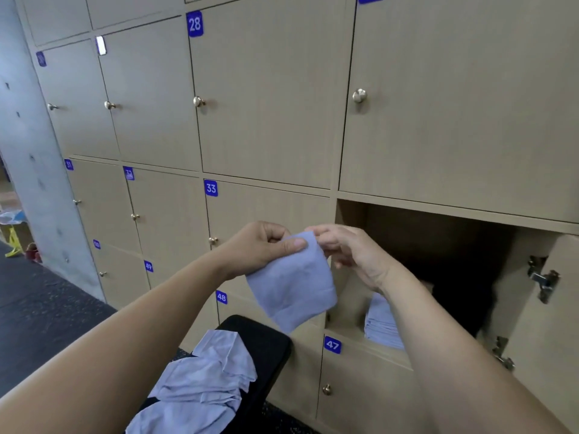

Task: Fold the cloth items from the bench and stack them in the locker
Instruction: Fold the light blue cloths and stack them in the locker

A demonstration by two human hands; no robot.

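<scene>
A wall of pale wooden lockers (269, 98) fills the far side, each door with a round knob and a blue number plate. Low on the right, one locker (438, 239) stands open, its door (548, 308) swung out to the right (hinges showing). A black bench (266, 339) sits near, below and to the left of the opening. A loose pile of crumpled light blue cloths (203, 386) lies on it. One folded blue cloth (291, 286) hangs in the air in front of the lockers, just left of the opening. Inside the open locker, a stack of folded cloths (380, 324) rests on the floor at its left side. The left hand (260, 249) pinches the hanging cloth's top edge, thumb over curled fingers. The right hand (351, 255) pinches the top right corner with curled fingers.
</scene>
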